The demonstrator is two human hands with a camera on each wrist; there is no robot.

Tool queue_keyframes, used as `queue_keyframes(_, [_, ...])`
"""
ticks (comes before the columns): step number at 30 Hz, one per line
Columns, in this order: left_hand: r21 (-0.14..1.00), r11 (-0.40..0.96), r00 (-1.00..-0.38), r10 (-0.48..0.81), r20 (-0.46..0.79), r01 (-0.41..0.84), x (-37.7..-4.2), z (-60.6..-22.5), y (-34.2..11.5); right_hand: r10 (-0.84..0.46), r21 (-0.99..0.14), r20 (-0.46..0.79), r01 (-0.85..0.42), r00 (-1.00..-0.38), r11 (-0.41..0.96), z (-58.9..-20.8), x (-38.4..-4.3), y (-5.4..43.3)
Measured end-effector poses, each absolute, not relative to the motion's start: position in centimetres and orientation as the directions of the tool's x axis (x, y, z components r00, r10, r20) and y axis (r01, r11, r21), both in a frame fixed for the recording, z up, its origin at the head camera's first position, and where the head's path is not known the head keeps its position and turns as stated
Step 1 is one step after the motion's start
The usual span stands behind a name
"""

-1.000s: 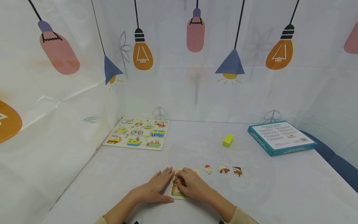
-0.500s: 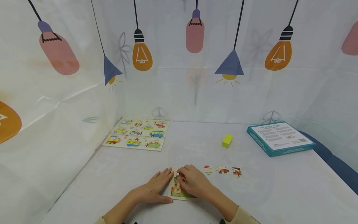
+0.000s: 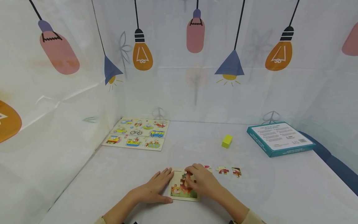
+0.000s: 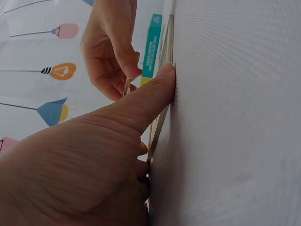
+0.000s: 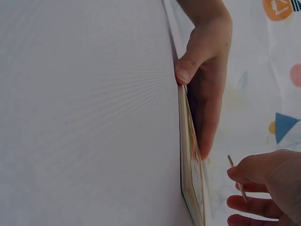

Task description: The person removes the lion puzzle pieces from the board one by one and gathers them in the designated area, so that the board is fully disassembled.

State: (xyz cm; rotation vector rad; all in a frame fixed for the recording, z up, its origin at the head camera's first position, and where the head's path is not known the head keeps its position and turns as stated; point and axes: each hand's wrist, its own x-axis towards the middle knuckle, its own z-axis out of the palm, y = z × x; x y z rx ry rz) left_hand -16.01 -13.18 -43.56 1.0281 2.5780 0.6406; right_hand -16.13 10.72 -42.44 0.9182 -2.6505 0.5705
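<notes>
A small wooden jigsaw puzzle board (image 3: 185, 194) with a cartoon animal picture lies on the table, its upper left part bare wood. My left hand (image 3: 156, 188) rests along the board's left edge with the fingers straight. Above the board, my right hand (image 3: 204, 182) pinches a thin puzzle piece (image 5: 237, 179) between thumb and fingers, clear of the board in the right wrist view. The same puzzle piece (image 4: 126, 86) shows edge-on in the left wrist view. Which picture it bears cannot be seen.
Loose puzzle pieces (image 3: 222, 170) lie in a row to the right, one partly behind my right hand. Further back are a vehicle puzzle board (image 3: 137, 133) at left, a yellow-green block (image 3: 227, 141), and a teal box (image 3: 281, 139) at right.
My right hand has moved right and slightly up, now with a puzzle piece lifted off the board. The board's upper left has become bare. My left hand has stayed in place.
</notes>
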Motion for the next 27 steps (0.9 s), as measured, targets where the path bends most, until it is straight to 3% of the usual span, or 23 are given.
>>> queue_keyframes(19, [0.502,0.642,-0.699,0.708,-0.098,0.58,-16.1,-43.8,-13.2,-0.401,-0.342,0.303,-0.491,-0.864,0.801,-42.7,-15.2,14.5])
queue_keyframes(27, [0.504,0.633,-0.694,0.715,-0.088,0.588,-16.1,-43.7,-13.3,-0.36,-0.34,0.319,-0.461,-0.877,0.82,-42.7,-14.7,15.8])
